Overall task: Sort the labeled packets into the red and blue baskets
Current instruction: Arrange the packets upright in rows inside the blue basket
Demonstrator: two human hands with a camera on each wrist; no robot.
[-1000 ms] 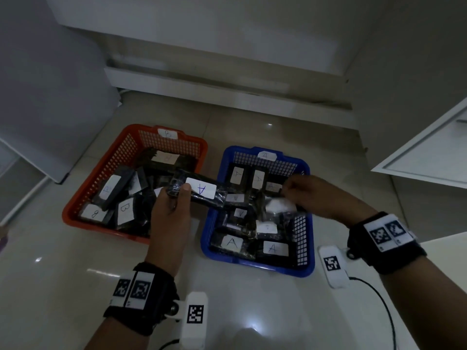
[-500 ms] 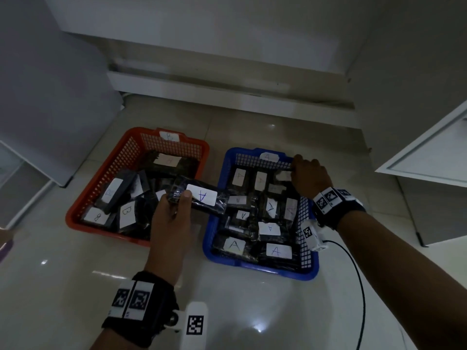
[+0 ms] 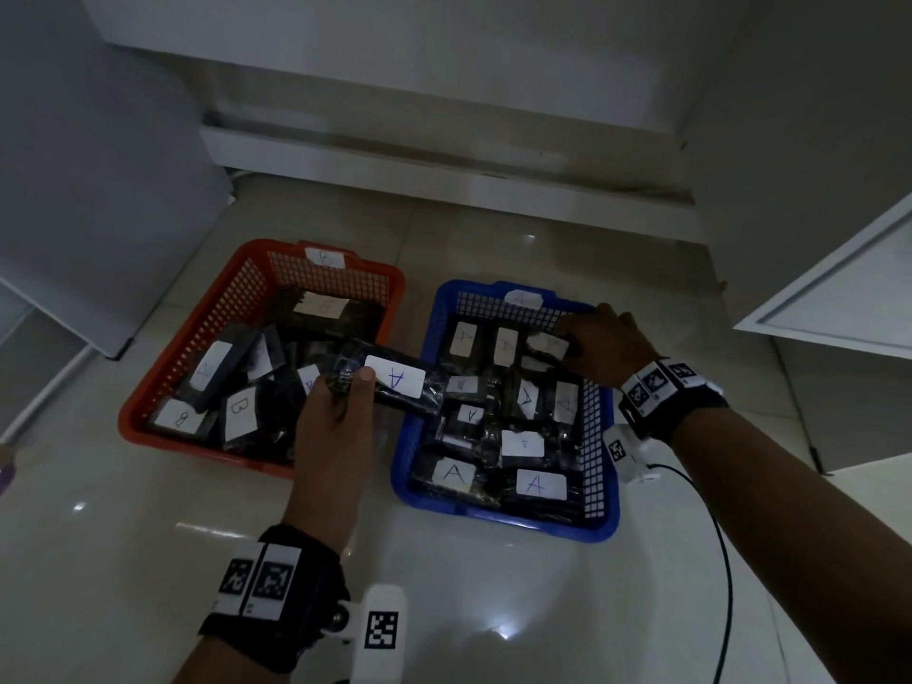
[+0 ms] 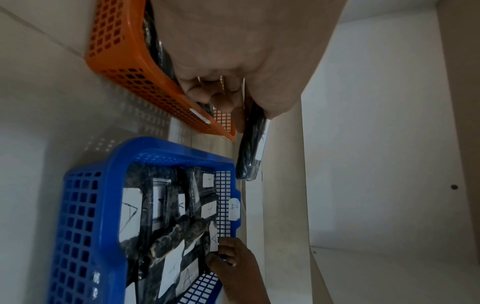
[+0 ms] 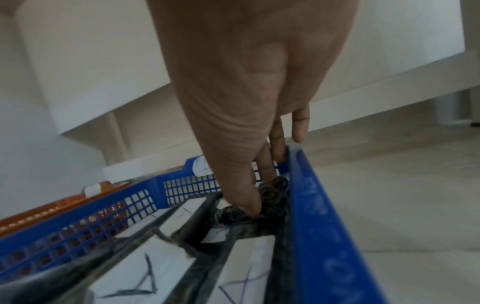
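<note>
I'm pinching an A packet (image 3: pixel 395 382) in my left hand (image 3: pixel 335 427), carrying it toward the blue basket (image 3: pixel 599 525). My right hand's (image 3: pixel 604 345) straight fingers (image 5: pixel 253 197) are pressing packets into its far right corner, likely making room.

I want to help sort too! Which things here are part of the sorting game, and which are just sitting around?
Part of the job:
- red basket of B packets
- blue basket of A packets
- A packet held by the left hand
- right hand tucking a packet

Just around:
- white cupboard door

Two baskets sit side by side on the floor (image 3: pixel 493 239), one basket (image 3: pixel 148 427) left, the other basket (image 3: pixel 604 528) right. Packets (image 3: pixel 540 483) lie inside both. A white cabinet (image 3: pixel 444 51) stands behind them.
</note>
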